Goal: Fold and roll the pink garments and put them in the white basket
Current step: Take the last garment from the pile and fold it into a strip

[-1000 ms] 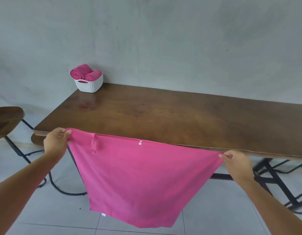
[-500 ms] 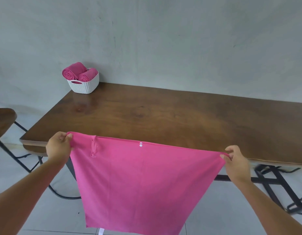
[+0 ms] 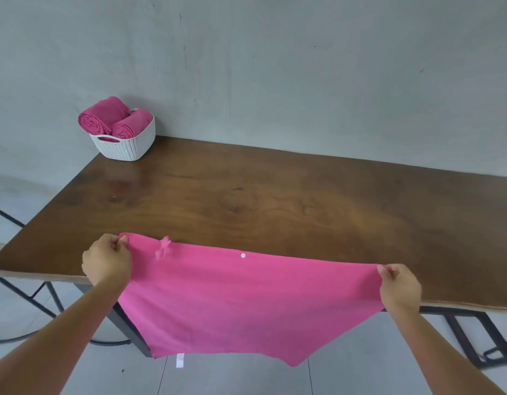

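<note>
You hold one pink garment (image 3: 232, 303) stretched wide by its top edge. Your left hand (image 3: 108, 262) pinches the left corner and your right hand (image 3: 399, 286) pinches the right. The cloth hangs in front of the wooden table's (image 3: 275, 201) near edge. A small pink loop (image 3: 163, 246) and a white snap (image 3: 243, 255) sit near the top edge, and a white label (image 3: 179, 360) hangs below the hem. The white basket (image 3: 127, 146) stands at the table's far left corner. It holds two rolled pink garments (image 3: 100, 116) side by side, spiral ends towards you.

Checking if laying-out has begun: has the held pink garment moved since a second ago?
Yes. The pink garment moved forward: its top edge, earlier at the table edge, now overlaps the tabletop.
</note>
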